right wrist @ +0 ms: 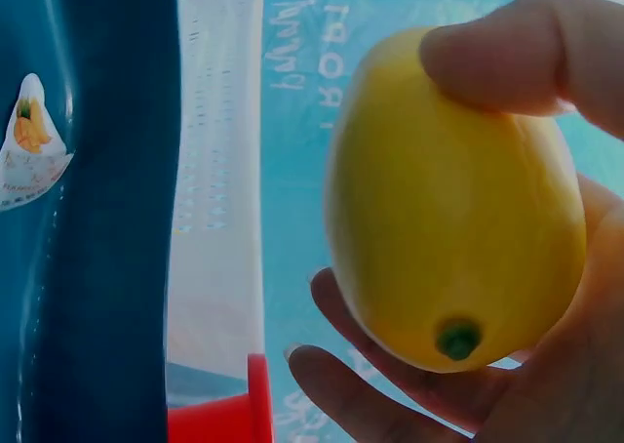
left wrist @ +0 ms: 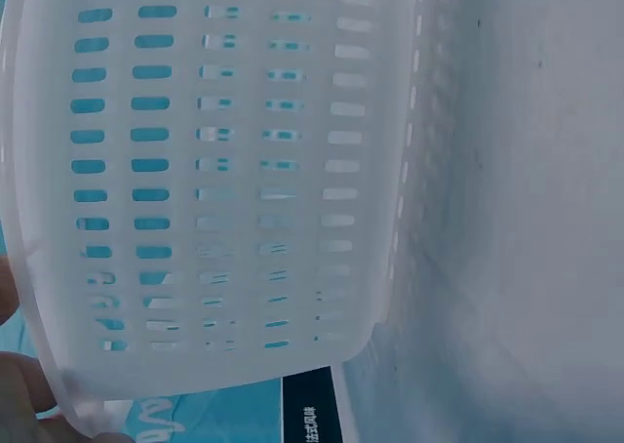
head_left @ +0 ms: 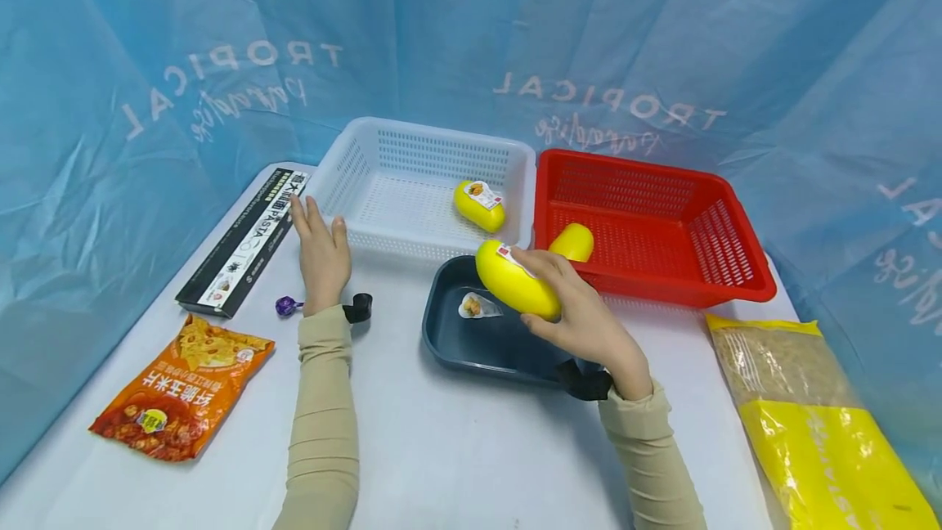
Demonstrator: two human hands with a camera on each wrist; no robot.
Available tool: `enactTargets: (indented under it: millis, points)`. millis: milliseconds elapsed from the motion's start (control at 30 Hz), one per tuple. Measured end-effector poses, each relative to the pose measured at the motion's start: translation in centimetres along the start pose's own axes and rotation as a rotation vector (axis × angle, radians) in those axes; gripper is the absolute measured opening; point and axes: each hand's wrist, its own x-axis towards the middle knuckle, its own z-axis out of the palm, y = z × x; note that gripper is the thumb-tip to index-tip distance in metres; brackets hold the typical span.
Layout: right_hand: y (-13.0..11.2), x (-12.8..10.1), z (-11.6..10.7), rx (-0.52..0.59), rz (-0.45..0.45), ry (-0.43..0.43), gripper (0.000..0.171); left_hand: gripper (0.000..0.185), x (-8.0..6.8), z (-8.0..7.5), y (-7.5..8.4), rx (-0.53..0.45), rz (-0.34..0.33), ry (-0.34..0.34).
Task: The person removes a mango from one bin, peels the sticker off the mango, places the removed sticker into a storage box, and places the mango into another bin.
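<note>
My right hand (head_left: 570,301) grips a yellow lemon-shaped fruit (head_left: 515,280) with a sticker, held above the dark blue tray (head_left: 471,342); the right wrist view shows the fruit (right wrist: 453,204) with a thumb (right wrist: 526,58) curled over it. A loose sticker (head_left: 477,306) lies in the tray. Another yellow fruit (head_left: 480,204) sits in the white basket (head_left: 368,162), and a third (head_left: 571,242) lies in the red basket (head_left: 728,285). My left hand (head_left: 321,253) lies flat on the table with straight fingers, beside the white basket's corner (left wrist: 195,365).
A black pasta box (head_left: 246,240) lies at the left, with a purple candy (head_left: 285,306) near my left wrist. An orange snack bag (head_left: 184,387) sits front left. A yellow-and-clear pasta bag (head_left: 817,424) lies front right. Blue sheeting surrounds the table.
</note>
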Motion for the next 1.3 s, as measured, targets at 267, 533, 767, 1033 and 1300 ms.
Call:
enactTargets:
  millis: [267,533,767,1033,1300]
  points:
    - [-0.6,-1.4,0.1,0.01,-0.042,-0.046,0.084,0.064,0.0,-0.1,-0.4,0.042,-0.011,-0.028]
    - [-1.1,-3.2,0.8,0.003,-0.069,-0.069,0.081,0.062,-0.5,0.1,0.2,0.071,0.035,0.005]
    - [-1.7,-4.7,1.6,0.024,-0.081,-0.112,0.082,0.057,-1.2,-0.4,1.1,0.127,0.053,0.034]
    - [-2.5,-6.3,3.3,0.129,-0.169,-0.203,0.079,0.05,-3.1,-0.2,3.9,0.135,0.267,-0.047]
    - [-2.2,-7.2,5.4,0.169,-0.212,-0.285,0.082,0.039,-6.5,0.6,6.8,0.041,0.545,-0.16]
